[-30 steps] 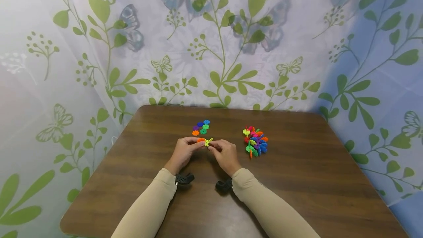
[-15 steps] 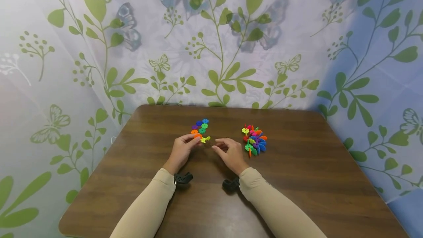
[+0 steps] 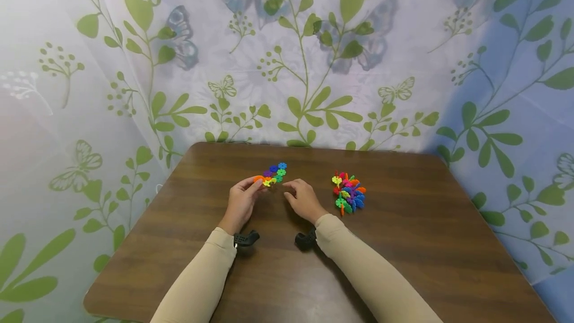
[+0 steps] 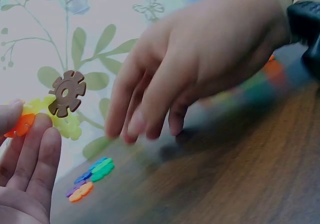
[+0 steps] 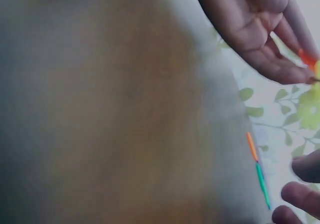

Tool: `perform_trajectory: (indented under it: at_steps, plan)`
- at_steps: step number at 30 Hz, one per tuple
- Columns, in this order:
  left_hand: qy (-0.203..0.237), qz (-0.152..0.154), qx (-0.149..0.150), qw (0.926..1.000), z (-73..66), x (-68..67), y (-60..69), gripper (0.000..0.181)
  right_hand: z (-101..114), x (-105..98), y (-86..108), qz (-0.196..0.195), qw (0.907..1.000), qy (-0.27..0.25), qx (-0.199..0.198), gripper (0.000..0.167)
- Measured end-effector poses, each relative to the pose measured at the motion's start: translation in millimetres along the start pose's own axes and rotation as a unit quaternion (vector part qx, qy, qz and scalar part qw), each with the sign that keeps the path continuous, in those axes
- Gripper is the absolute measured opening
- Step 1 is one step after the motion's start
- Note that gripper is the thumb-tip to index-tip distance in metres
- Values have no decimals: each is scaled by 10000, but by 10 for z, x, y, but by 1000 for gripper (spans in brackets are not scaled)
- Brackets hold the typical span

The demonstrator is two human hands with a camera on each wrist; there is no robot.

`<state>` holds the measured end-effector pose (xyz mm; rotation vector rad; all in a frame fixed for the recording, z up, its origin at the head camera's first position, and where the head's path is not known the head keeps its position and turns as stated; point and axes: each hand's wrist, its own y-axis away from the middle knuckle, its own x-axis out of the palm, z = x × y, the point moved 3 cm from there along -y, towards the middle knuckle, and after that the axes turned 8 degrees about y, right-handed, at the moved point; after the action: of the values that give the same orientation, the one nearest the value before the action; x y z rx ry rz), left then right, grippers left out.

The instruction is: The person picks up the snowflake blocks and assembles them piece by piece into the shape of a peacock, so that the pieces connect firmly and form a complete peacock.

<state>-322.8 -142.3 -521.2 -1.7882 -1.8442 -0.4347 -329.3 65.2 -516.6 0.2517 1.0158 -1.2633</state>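
Between thumb and fingers, my left hand (image 3: 241, 202) pinches an orange notched disc (image 4: 21, 126). Joined to it are yellow notched discs (image 4: 71, 129) and a brown notched disc (image 4: 75, 91), held up off the table. My right hand (image 3: 305, 200) hovers just to the right, fingers loosely bent, with nothing in them; it does not touch the joined discs. Behind the held piece, a small flat group of blue, green, purple and orange discs (image 4: 102, 170) lies on the table, partly covered in the head view.
A heap of many-coloured notched discs (image 3: 350, 194) sits on the brown table (image 3: 403, 243), right of my right hand. A wall cloth (image 3: 287, 64) printed with leaves and butterflies hangs behind the table. Each wrist wears a black device (image 3: 245, 239).
My right hand has let go of the joined discs and come apart from them. My left hand has carried them slightly left and toward the back, in front of the flat group.
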Motion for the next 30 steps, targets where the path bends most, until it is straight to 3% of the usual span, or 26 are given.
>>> perform_trajectory:
  at_steps: [5, 10, 13, 19, 24, 30]
  plan:
    - [220, -82, 134, 9996, 3, -13, -40, 29, -58, 211, -279, 745, 9941, 726, 307, 40]
    - [252, -38, 141, 9996, 12, 29, -62, 28, -106, 289, -497, 793, 9801, 1744, 520, 45]
    - [146, -40, 94, 9998, 15, 49, -68, 24, -106, 280, -559, 731, 9754, 1976, 644, 38]
    - [-190, 95, 51, 9998, 18, 46, -54, 27, -52, 206, -510, 532, 9891, 1213, 637, 12]
    - [-963, 339, 113, 9947, 28, 11, -45, 37, -85, 135, -367, 416, 9971, 213, 600, 19]
    - [-1772, 503, 153, 9828, 40, -45, -25, 35, -192, 14, -100, -229, 9923, -760, 948, 22]
